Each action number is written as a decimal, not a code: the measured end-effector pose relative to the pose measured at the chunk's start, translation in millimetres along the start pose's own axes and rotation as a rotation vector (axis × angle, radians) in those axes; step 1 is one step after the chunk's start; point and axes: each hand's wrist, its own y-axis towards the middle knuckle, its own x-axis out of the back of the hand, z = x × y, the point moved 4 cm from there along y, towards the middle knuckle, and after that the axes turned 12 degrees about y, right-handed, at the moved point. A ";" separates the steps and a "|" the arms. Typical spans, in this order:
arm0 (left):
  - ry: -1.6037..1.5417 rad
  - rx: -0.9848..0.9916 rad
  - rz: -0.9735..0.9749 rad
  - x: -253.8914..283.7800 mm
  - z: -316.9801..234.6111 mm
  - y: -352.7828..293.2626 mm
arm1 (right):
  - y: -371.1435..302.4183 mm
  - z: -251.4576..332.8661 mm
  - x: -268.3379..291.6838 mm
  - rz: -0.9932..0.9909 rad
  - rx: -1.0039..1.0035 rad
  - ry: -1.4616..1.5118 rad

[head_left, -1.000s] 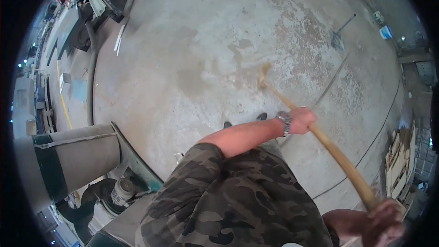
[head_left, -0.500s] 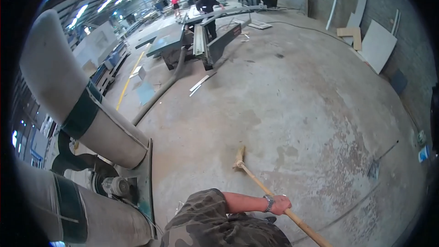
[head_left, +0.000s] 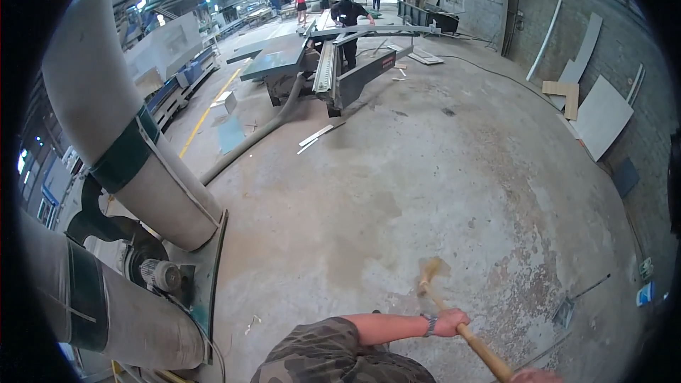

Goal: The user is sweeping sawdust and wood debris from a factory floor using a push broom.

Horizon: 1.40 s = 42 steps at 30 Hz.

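A broom (head_left: 485, 356) with a pale wooden handle slants from the lower right toward the floor ahead of me. Its tan bristle head (head_left: 431, 269) is slightly blurred and is down at the concrete. My left hand (head_left: 450, 323), with a metal-banded watch at the wrist, is closed around the middle of the handle. At the lower edge, my right hand (head_left: 537, 376) is wrapped around the handle higher up, and only part of it shows. A camouflage sleeve (head_left: 319, 347) covers my upper left arm.
A dust collector (head_left: 162, 275) with tall cloth bags stands at left, its hose (head_left: 259, 135) running to a sliding table saw (head_left: 284, 64) where a person (head_left: 347, 14) stands. White strips (head_left: 316, 136) lie nearby. A long-handled dustpan (head_left: 564, 312) is at right; boards (head_left: 603, 117) lean on the wall.
The broom head has moved to the right across the floor, my left hand along with it. My right hand has come into sight at the lower edge. The view has shifted.
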 end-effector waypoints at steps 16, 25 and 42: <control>0.134 0.053 -0.005 87.6 56.0 88.6 | 99.3 -59.7 103.6 0.356 0.065 0.381; 0.064 0.247 -0.111 68.5 121.9 155.5 | 162.3 -115.4 118.8 0.156 0.050 0.022; 0.320 0.824 -0.386 141.0 37.6 121.7 | 289.3 -213.8 257.5 0.525 -0.024 1.228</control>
